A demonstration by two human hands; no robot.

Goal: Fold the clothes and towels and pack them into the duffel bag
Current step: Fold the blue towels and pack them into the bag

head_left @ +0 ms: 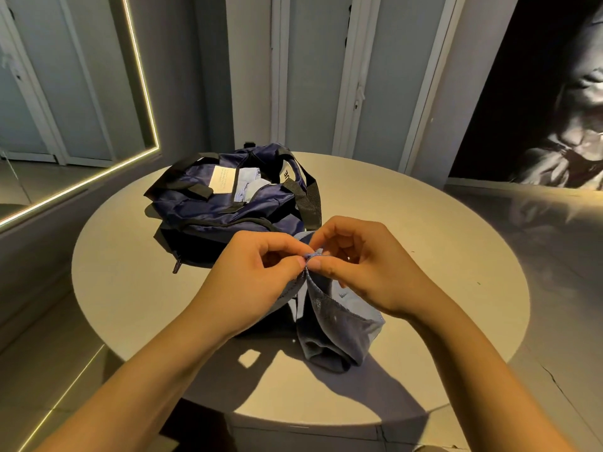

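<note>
Across the middle of the view, a round, pale, smooth-topped table [456,223] fills most of the floor space, lit warmly from above. On its top at about eleven o'clock lies a navy-blue nylon duffel bag with black webbing straps [208,210]. The bag's mouth gapes open upward, and one strap falls down its side toward three o'clock.

Near the table's centre, running toward six o'clock, hangs a blue-grey soft cloth with a stitched hem [336,324]. It is lifted by its upper edge. Its lower end is bunched on the tabletop, and a paler blue face shows at its four o'clock side. The cloth sits just beside the bag, at the bag's five o'clock corner; whether they touch I cannot tell.

The left hand [257,272] comes in from seven o'clock, its thumb and forefinger pinching the cloth's gathered top edge, the remaining fingers curled in. The right hand [365,265] comes in from five o'clock and pinches the same bunched edge, fingertips meeting those of the left.

Inside the open bag, at its twelve o'clock end, rests a folded light-blue fabric piece [246,187]. Just beside that, at nine o'clock, a white rectangular label [222,179] shows on the lining.
</note>
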